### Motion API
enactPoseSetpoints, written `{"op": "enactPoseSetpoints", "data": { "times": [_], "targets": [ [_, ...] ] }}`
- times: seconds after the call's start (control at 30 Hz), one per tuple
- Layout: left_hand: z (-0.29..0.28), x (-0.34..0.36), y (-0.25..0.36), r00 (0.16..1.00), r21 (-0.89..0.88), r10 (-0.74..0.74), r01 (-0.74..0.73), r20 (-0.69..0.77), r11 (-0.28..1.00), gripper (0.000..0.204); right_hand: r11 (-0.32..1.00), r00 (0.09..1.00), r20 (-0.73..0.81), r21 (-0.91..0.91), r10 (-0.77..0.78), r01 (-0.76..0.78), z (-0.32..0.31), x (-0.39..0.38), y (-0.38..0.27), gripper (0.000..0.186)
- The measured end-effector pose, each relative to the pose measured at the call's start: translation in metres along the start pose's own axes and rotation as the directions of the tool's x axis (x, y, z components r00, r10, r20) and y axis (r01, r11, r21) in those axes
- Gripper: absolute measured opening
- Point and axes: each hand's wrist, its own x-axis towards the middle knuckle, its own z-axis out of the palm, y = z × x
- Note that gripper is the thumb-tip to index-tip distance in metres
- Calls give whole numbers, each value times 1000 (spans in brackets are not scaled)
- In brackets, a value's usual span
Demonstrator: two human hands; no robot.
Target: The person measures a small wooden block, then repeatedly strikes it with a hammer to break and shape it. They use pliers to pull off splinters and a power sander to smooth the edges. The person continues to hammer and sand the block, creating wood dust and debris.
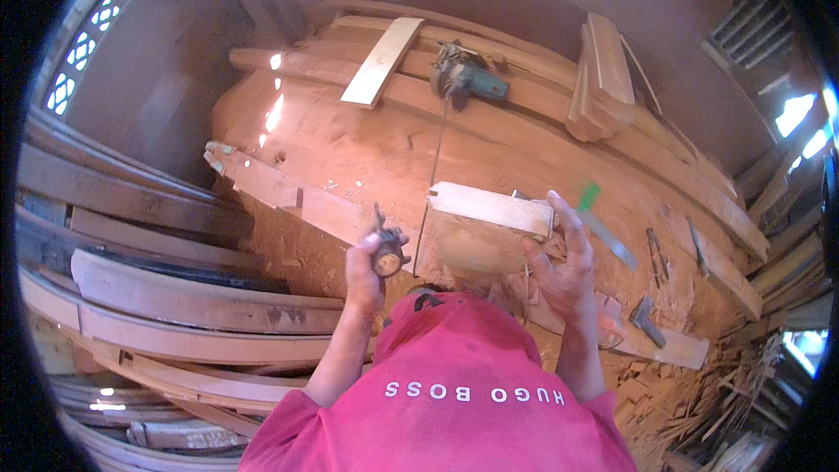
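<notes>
My left hand (365, 273) is closed around a dark tool (386, 255) with a round, pale wooden end and a thin point sticking up; its exact kind I cannot make out. To its right, a short wooden block (489, 208) with a pale top face stands in front of me. At the block's right end my right hand (566, 267) grips it, thumb and fingers on either side. A small notch shows at the block's left end. The lower part of the block is partly hidden by my pink shirt.
Behind the block, a teal circular saw (468, 79) rests on long boards, its cord (432, 179) running toward me. A pale plank (382, 63) lies beside it. On the right are a green-handled flat blade (612, 238), pliers (656, 258) and a hammer (647, 323). Stacked timber (201, 293) fills the left.
</notes>
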Motion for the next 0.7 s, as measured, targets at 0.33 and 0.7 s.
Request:
{"op": "enactPoseSetpoints", "data": {
  "times": [0.33,0.7],
  "targets": [
    [-24,-32,-1,991,284,107,-127,84,950,37,991,988,80,-22,-128,130,-8,6,-9,46],
    [112,-55,83,508,331,436,-845,743,420,56,983,978,207,181,7,-45,-15,2,-27,33]
  ]
}}
